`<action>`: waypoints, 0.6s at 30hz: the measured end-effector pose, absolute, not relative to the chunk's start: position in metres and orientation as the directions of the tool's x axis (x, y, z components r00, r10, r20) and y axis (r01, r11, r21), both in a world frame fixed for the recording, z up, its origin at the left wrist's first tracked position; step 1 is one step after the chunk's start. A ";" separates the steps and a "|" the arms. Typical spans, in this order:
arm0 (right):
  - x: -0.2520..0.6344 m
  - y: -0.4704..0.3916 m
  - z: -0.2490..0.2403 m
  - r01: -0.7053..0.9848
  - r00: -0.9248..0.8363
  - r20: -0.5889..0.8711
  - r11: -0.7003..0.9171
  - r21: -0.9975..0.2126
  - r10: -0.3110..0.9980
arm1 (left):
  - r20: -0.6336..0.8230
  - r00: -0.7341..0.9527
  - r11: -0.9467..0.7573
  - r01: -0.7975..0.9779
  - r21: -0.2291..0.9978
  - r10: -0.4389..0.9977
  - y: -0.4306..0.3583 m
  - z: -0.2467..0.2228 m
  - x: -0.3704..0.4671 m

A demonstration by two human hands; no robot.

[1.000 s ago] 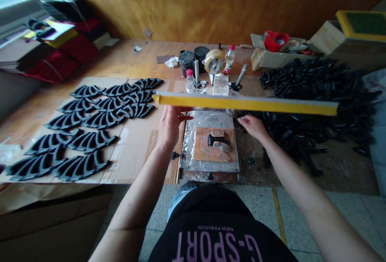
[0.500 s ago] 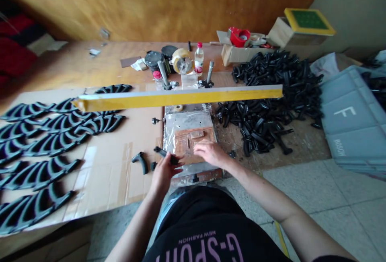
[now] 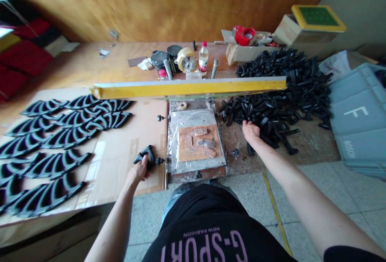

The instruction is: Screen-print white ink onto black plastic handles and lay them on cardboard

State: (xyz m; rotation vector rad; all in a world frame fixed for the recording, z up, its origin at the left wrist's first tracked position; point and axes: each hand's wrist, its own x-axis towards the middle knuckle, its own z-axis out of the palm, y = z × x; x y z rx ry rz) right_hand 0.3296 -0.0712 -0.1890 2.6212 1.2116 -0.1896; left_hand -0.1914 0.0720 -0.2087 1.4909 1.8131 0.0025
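At the near edge of the cardboard, my left hand [image 3: 141,169] is closed on a black curved plastic part [image 3: 139,158]. A second curved piece [image 3: 150,153] lies right against it. My right hand [image 3: 251,131] is at the near left edge of a heap of black plastic parts [image 3: 271,109], fingers curled; what they hold, if anything, is hidden. Between the hands sits a metal plate fixture [image 3: 177,119] with a brown pad [image 3: 183,154] and several small blocks [image 3: 206,143] on it.
Rows of curved black parts [image 3: 60,163] cover the cardboard [image 3: 114,173] on the left. A yellow-faced bar [image 3: 187,89] spans above the fixture. Behind stand a bottle [image 3: 203,58] and tape roll [image 3: 187,60]. A grey crate [image 3: 356,133] is at the right.
My left hand has moved left and down, carrying the black part from beside the fixture to the loose piece on the cardboard. My right hand has left the fixture and reached right to the heap.
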 end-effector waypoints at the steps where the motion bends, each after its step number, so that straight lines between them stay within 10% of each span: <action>1: 0.331 -0.072 -0.188 0.762 0.647 -0.236 -0.627 0.163 0.725 | -0.601 -0.026 0.349 0.835 0.427 0.799 0.073 -0.208 -0.194; 9: 0.323 -0.083 -0.157 0.809 0.572 -0.316 -0.584 0.063 0.757 | -0.542 -0.088 0.391 0.788 0.475 0.836 0.065 -0.192 -0.220; 15: 0.254 -0.063 -0.133 0.759 0.267 0.071 -0.164 -0.630 0.961 | -0.211 0.056 0.160 0.475 0.866 0.976 0.081 -0.115 -0.142; 18: 0.209 -0.046 -0.144 0.714 0.067 0.175 0.076 -0.696 0.982 | 0.024 0.155 -0.061 0.239 0.969 0.988 0.093 -0.060 -0.083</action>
